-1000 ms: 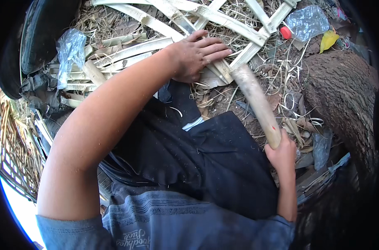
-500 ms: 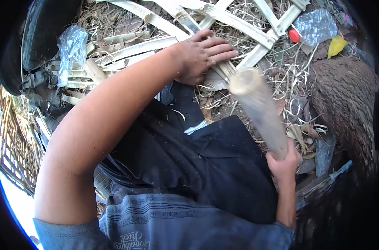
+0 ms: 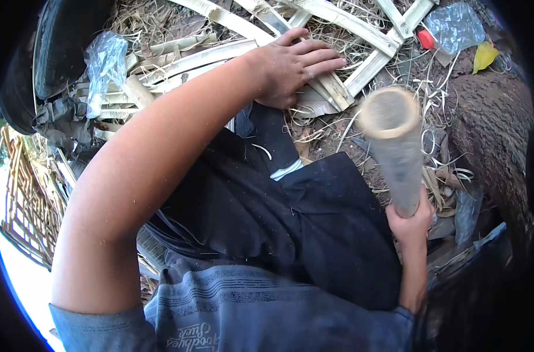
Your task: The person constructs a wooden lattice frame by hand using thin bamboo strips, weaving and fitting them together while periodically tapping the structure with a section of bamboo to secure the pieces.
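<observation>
My left hand [image 3: 299, 66] lies flat with fingers spread over pale split-bamboo strips [image 3: 336, 92], pressing on them near their ends. These strips belong to a crossed lattice [image 3: 369, 69] on the ground at the far side. My right hand [image 3: 412, 222] is wrapped round the lower end of a thick bamboo tube [image 3: 399, 161]. The tube is raised, blurred by motion, and its wide end with a pale ring-shaped rim tilts up, apart from the strips. Part of the strips is hidden under my left palm.
Loose bamboo slats [image 3: 190, 64] and shavings cover the ground at the left. A rough tree trunk [image 3: 492, 129] stands at the right. Clear plastic [image 3: 454, 28], a red cap [image 3: 426, 39] and a yellow leaf [image 3: 485, 57] lie far right. A dark tyre-like rim [image 3: 47, 70] curves at far left.
The bamboo tube's wide end has lifted off the strip ends and swung to the right and up. My right hand has shifted slightly right; my left hand stays on the strips.
</observation>
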Demonstrator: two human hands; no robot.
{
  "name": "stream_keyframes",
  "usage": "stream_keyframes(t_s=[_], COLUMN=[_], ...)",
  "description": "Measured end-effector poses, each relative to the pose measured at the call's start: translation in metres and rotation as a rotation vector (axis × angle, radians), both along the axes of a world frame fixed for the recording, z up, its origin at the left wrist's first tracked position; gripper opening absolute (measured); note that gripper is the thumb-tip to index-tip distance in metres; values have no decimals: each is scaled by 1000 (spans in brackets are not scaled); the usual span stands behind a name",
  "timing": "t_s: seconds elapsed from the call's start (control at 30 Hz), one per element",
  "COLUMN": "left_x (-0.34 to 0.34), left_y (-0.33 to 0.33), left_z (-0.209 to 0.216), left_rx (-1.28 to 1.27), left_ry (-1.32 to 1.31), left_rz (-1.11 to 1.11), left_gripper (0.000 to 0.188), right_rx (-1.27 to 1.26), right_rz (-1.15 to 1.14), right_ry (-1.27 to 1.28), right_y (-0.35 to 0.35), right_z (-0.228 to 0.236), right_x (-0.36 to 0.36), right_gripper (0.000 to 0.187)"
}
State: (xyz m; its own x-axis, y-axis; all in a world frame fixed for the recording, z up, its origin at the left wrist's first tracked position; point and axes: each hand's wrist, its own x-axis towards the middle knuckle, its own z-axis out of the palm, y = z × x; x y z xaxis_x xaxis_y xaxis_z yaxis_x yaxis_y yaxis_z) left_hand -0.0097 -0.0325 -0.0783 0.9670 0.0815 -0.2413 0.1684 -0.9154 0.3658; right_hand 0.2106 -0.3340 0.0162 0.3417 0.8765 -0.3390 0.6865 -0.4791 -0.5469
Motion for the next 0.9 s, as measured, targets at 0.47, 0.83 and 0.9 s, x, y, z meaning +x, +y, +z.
stream_keyframes(t_s=[0.47,0.83,0.9], left_x=[2,-2,2], left_y=[4,-1,0], left_z=[-2,6,3], left_rx=[-4,-14,-28], left_ry=[-19,90,90], left_rz=[-12,3,-2], left_gripper=[100,99,100], right_rx=[111,-209,-19], right_rz=[-39,117,45], right_ry=[1,-192,-100], right_y=[10,-1,2], right_z=[13,-2,1], right_x=[-5,0,4], right_gripper=[43,42,42])
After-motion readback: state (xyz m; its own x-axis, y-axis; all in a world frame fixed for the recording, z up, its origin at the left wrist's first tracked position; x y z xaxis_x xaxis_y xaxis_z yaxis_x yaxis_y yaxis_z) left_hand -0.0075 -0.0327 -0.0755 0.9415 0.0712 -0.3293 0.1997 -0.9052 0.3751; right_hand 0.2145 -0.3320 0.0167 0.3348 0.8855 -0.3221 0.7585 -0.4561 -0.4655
